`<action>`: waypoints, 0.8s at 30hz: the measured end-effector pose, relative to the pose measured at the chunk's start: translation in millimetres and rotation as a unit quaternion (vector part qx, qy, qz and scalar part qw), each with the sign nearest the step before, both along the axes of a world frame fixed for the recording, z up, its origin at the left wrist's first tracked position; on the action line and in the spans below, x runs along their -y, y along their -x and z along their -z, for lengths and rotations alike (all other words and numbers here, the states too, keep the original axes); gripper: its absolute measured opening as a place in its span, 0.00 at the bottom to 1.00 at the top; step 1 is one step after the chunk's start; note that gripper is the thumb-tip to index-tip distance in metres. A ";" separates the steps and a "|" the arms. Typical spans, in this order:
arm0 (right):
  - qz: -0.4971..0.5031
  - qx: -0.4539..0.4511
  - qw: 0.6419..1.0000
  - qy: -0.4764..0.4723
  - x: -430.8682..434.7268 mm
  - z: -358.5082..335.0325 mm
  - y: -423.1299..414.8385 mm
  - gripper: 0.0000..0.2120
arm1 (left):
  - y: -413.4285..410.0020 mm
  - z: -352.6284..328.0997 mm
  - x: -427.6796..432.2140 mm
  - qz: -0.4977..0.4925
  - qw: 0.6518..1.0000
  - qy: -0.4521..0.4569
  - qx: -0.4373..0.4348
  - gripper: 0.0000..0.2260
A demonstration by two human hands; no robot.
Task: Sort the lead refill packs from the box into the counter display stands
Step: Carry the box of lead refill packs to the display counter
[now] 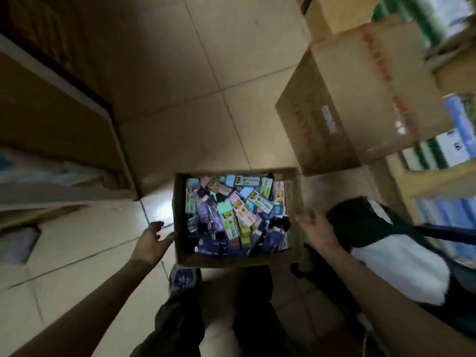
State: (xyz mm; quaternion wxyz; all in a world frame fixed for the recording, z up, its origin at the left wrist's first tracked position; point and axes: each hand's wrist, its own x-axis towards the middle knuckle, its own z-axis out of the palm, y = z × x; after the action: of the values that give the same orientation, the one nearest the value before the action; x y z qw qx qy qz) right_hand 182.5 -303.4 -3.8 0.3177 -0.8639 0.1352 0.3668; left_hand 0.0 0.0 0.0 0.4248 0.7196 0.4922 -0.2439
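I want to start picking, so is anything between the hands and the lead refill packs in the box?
Nothing visible covers them. The box is open on top, the lead refill packs lie bare; the left hand and right hand flank its side walls.

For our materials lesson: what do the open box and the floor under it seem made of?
The box: likely cardboard, matte brown, thin folded walls. The floor: probably glazed tile, beige, with grout lines and a soft glare beside the box.
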 end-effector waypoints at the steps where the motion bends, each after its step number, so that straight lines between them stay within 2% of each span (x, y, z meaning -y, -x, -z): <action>1: 0.007 0.008 1.000 0.000 2.2 20.1 2.4 0.21 | -1.7 20.6 0.2 -0.005 1.000 -0.004 0.007 0.24; 5: 0.056 0.002 0.998 0.029 17.6 97.4 5.6 0.25 | -6.5 96.6 0.9 -0.065 0.998 0.000 0.019 0.23; 8: 0.122 -0.018 0.992 0.027 22.8 127.1 5.5 0.28 | -6.7 127.5 10.6 -0.106 0.994 -0.010 0.012 0.17; 10: 0.142 -0.010 0.990 0.023 25.8 142.5 6.7 0.25 | -7.1 140.9 15.7 -0.120 0.992 -0.042 0.020 0.13; 13: 0.118 0.043 0.992 0.025 25.1 146.7 14.6 0.18 | -3.2 142.1 17.7 -0.096 0.990 -0.088 0.046 0.12; 16: 0.104 0.067 0.992 0.033 24.5 130.0 21.2 0.14 | 3.1 127.0 10.8 -0.073 0.994 -0.066 0.053 0.13; 19: 0.066 0.075 0.994 0.041 25.2 90.7 22.6 0.15 | 4.1 90.3 1.9 -0.071 0.994 -0.057 0.059 0.13; 24: 0.036 0.089 0.995 0.017 21.7 -35.6 21.4 0.13 | 2.5 -26.8 -9.8 -0.116 0.990 -0.049 0.069 0.12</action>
State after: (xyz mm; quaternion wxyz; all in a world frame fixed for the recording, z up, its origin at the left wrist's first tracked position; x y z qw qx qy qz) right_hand 161.1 -325.1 31.8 0.3266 -0.8931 0.1435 0.2740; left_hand -2.5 9.8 26.8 0.4470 0.6929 0.5532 -0.1186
